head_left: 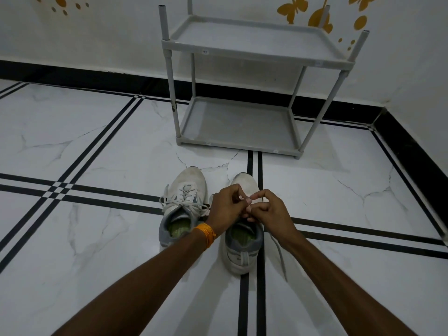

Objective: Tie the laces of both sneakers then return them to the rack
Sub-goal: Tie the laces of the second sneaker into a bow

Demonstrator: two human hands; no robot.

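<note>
Two white-and-grey sneakers stand side by side on the floor, toes pointing away from me. The left sneaker (184, 204) has its laces knotted in a bow across the tongue. Over the right sneaker (243, 248) both hands meet: my left hand (225, 207), with an orange thread band at the wrist, and my right hand (269, 209) pinch its laces between the fingertips. One loose lace end (278, 251) trails to the floor on the right of that shoe. The hands hide the shoe's tongue. A grey two-shelf rack (242, 57) stands beyond, with nothing on its shelves.
White marble-look floor tiles with black stripe lines (97, 146) spread all around. A white wall with a black skirting (97, 76) runs behind the rack and meets a side wall at the right corner. Yellow butterfly stickers (293, 8) mark the wall.
</note>
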